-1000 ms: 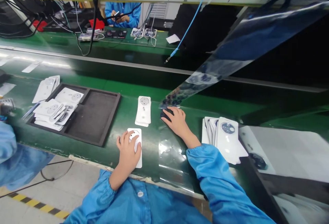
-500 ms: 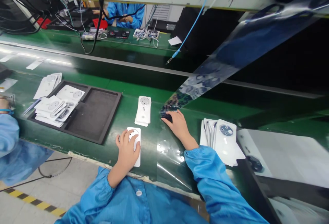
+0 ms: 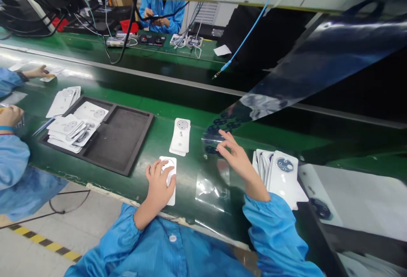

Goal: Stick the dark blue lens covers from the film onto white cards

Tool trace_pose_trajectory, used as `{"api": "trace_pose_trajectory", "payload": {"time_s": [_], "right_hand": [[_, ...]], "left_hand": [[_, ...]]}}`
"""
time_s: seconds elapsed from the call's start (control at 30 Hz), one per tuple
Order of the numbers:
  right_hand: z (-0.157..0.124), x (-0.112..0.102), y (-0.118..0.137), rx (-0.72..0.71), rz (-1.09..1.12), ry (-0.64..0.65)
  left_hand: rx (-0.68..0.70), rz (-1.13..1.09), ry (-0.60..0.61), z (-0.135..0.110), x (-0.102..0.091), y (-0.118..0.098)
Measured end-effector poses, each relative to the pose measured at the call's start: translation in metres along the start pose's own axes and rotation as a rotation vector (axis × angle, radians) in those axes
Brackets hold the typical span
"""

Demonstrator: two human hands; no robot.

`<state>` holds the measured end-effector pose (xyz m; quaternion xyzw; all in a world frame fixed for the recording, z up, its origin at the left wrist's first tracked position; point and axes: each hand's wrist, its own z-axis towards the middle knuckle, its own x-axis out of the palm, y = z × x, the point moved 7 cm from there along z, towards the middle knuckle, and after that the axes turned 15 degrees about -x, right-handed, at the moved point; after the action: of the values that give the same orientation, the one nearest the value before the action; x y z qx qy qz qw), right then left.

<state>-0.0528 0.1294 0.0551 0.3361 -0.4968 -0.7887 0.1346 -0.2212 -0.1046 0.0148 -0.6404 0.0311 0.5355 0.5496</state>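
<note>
A white phone back panel (image 3: 172,196) with a round camera ring lies on the green bench, and my left hand (image 3: 160,186) holds it down, fingers curved over its top and thumb at its right edge. My right hand (image 3: 233,154) is raised by the lower end of a clear film strip (image 3: 227,120) bearing dark round pieces. Its thumb and index finger are pinched together while the other fingers stretch out; whatever is between the tips is too small to make out. Just beyond my left hand is a small stack of white panels (image 3: 181,137).
A black two-part tray (image 3: 127,135) with piled white panels (image 3: 71,130) stands at left. More panels (image 3: 281,177) fan out at right beside a box with a plastic sheet (image 3: 356,192). Clear film (image 3: 210,192) lies before me. A co-worker's hand (image 3: 11,116) is at far left.
My right hand has lifted off the film strip's end and moved right, its thumb and index finger now pinched. My left hand stays on the panel. A co-worker's arm reaches in at far left.
</note>
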Motion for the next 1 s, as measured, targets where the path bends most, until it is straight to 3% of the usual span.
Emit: {"api": "trace_pose_trajectory", "payload": {"time_s": [0.1,0.2,0.27,0.33,0.63,1.0], "right_hand": [[-0.012,0.029,0.027,0.034,0.374,-0.047],[-0.035,0.088,0.034,0.302,0.817,0.063],[-0.051,0.12,0.034,0.453,0.916,0.141],[-0.06,0.136,0.029,0.512,0.897,0.157],[-0.056,0.131,0.012,0.357,0.537,0.079],[-0.051,0.117,0.015,0.11,0.17,0.143]], "left_hand": [[0.073,-0.108,0.016,-0.001,-0.005,-0.004],[0.113,-0.196,0.017,-0.004,-0.01,-0.007],[0.11,-0.231,0.009,-0.005,-0.01,-0.007],[0.099,-0.253,-0.01,-0.006,-0.011,-0.007],[0.073,-0.289,-0.033,-0.001,-0.013,-0.009],[0.079,-0.253,-0.013,0.002,-0.008,-0.01]]}}
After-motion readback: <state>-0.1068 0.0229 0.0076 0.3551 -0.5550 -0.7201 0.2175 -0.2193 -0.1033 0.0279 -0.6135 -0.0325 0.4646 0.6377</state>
